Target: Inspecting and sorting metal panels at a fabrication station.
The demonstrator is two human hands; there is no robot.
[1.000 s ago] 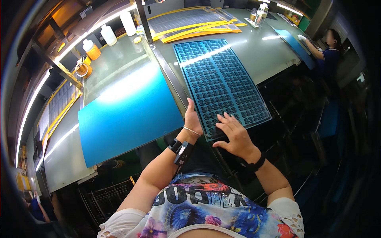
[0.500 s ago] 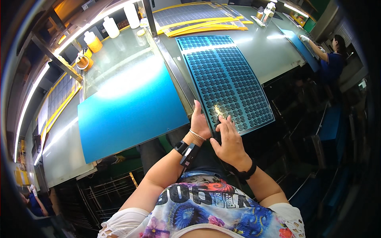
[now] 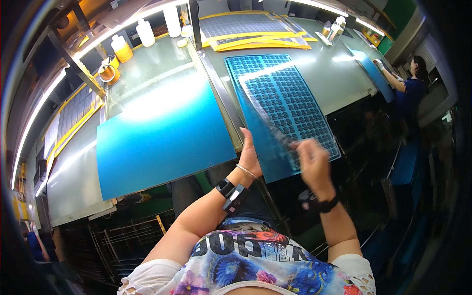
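At the centre right, a clear film with rows of dark printed shapes partly covers a blue panel. Along the left and near side the film is lifted, its edge curling up, and bare blue shows beneath. My right hand, somewhat blurred, pinches the film's raised near-left corner. Against the panel's left edge is my left hand, thumb raised and apart; its other fingers are partly hidden by the panel. Left of it lies a larger plain blue panel under bright glare.
A metal post and rail divide the table. White bottles, an orange-filled bottle and tape rolls stand at the back left. Yellow-edged sheets are stacked at the back. A co-worker handles another blue panel at right.
My right hand has moved right and taken up the film's near-left corner, peeling it back from the blue panel. My left hand stays by the panel's edge. The view has shifted slightly.
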